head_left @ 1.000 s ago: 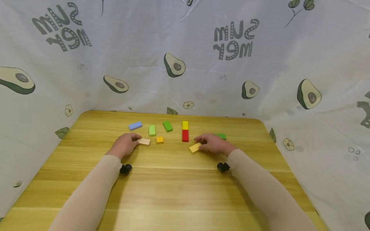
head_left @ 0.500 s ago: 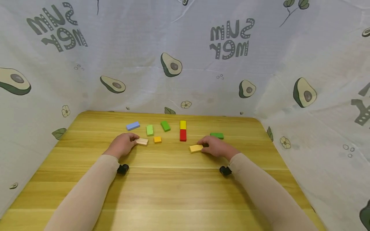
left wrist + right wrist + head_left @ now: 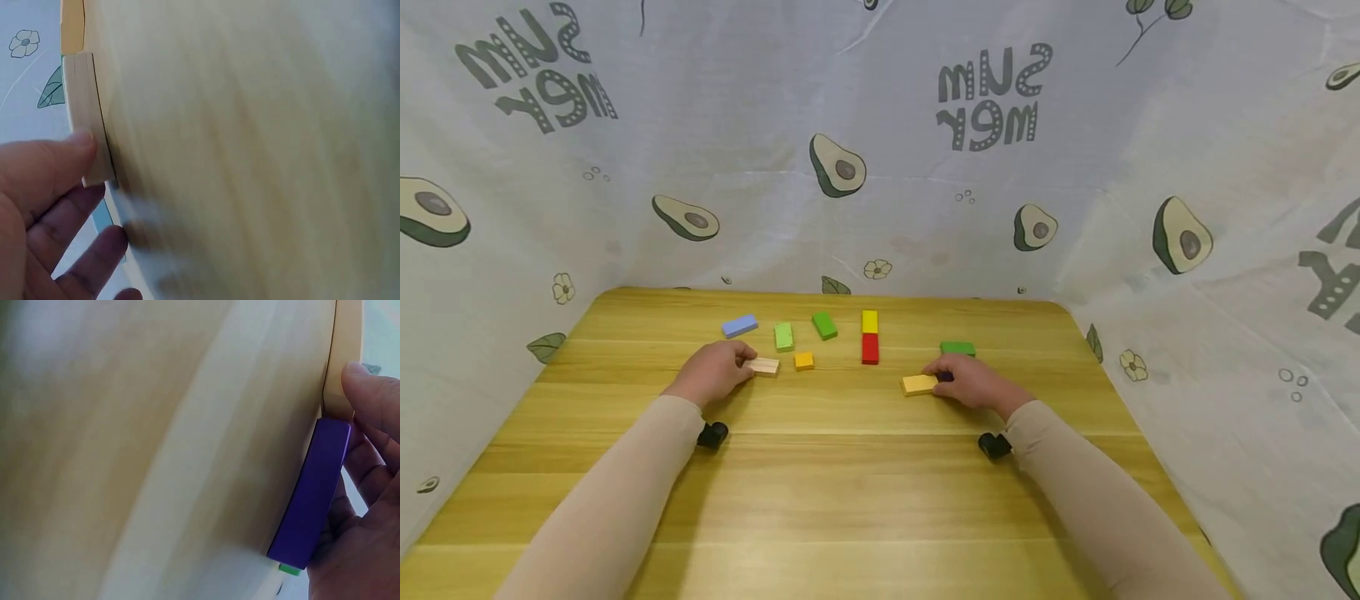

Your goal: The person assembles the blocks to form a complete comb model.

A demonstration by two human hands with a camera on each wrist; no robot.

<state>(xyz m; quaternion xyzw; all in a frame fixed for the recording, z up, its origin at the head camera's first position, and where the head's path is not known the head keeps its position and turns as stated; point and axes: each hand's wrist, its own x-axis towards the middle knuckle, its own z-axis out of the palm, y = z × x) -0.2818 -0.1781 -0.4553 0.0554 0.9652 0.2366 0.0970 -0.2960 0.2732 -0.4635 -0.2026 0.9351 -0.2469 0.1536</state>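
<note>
My left hand [image 3: 711,372] holds one end of a plain wood block [image 3: 765,367] that lies on the table. In the left wrist view the thumb rests on that block [image 3: 87,119], fingers behind it. At the right, a pale yellow block [image 3: 917,385] lies flat, its right end between the thumb and fingers of my right hand [image 3: 976,385]. Under this palm sits a purple block [image 3: 311,494], end to end with the pale yellow one in the right wrist view; from the head only a sliver shows. Just right of the wood block is a small orange block [image 3: 804,361].
Farther back lie a blue block [image 3: 740,326], a light green block [image 3: 784,337] and a dark green block [image 3: 824,325]. A yellow block [image 3: 869,322] and a red block [image 3: 870,349] form a line. Another green block [image 3: 958,348] lies behind my right hand. Printed cloth [image 3: 737,125] surrounds the table.
My right hand has slid the pale yellow block rightward, away from the red one, and turned it more crosswise. The purple block now shows beside it. My left hand keeps its hold; the head view shifted slightly.
</note>
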